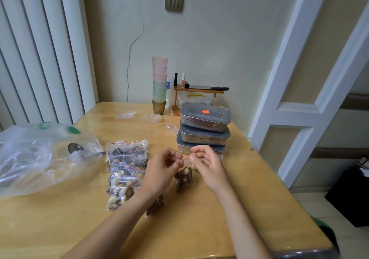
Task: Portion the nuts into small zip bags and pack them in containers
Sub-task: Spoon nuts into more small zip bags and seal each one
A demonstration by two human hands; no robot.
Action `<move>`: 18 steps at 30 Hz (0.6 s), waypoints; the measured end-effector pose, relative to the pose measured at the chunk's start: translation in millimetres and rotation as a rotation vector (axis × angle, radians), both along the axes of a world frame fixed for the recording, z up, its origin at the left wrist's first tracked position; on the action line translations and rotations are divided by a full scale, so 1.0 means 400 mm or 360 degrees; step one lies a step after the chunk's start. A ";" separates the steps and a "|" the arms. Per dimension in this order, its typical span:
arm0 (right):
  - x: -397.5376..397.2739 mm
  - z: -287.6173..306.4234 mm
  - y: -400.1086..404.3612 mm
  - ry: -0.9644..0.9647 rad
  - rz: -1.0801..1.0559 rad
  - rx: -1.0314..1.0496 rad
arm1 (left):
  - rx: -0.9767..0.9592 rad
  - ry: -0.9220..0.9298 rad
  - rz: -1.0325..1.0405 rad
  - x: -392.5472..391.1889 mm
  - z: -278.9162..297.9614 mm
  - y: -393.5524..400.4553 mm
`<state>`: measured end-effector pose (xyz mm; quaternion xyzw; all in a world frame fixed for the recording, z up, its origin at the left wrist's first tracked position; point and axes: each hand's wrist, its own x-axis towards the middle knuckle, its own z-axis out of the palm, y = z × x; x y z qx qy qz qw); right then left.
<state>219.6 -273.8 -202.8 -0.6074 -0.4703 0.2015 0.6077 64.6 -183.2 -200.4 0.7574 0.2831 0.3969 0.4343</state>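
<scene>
My left hand (pixel 162 169) and my right hand (pixel 207 164) pinch the top edge of a small zip bag (pixel 184 178) of mixed nuts that hangs between them just above the table. To the left lies a pile of several filled zip bags (pixel 125 169) with red seal lines. One more filled bag (pixel 155 205) lies under my left forearm. A stack of three steel containers (pixel 203 131) with grey lids stands behind my hands; the top lid carries an orange sticker. A spoon (pixel 74 149) rests against a big clear plastic bag (pixel 38 159) at the left.
Empty small bags (pixel 125 115) and crumpled plastic (pixel 154 118) lie near the far edge of the wooden table (pixel 189 218). A tower of stacked cups (pixel 159 85) and a small wooden shelf (pixel 197 92) with bottles stand against the wall. A door frame is at the right.
</scene>
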 end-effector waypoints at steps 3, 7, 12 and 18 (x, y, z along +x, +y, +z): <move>-0.001 -0.010 0.017 0.0054 0.0077 -0.0225 | -0.0088 -0.0047 0.0028 -0.005 -0.002 0.024; -0.012 -0.007 0.047 0.0134 0.0000 -0.0175 | -0.0027 0.0041 0.0022 -0.005 0.009 0.035; -0.037 -0.001 0.079 0.0281 0.0004 -0.0101 | 0.0062 0.0220 0.0076 0.004 0.025 0.051; -0.059 -0.037 0.103 0.0428 -0.0046 0.0015 | 0.0046 0.0233 0.0062 0.005 0.021 0.062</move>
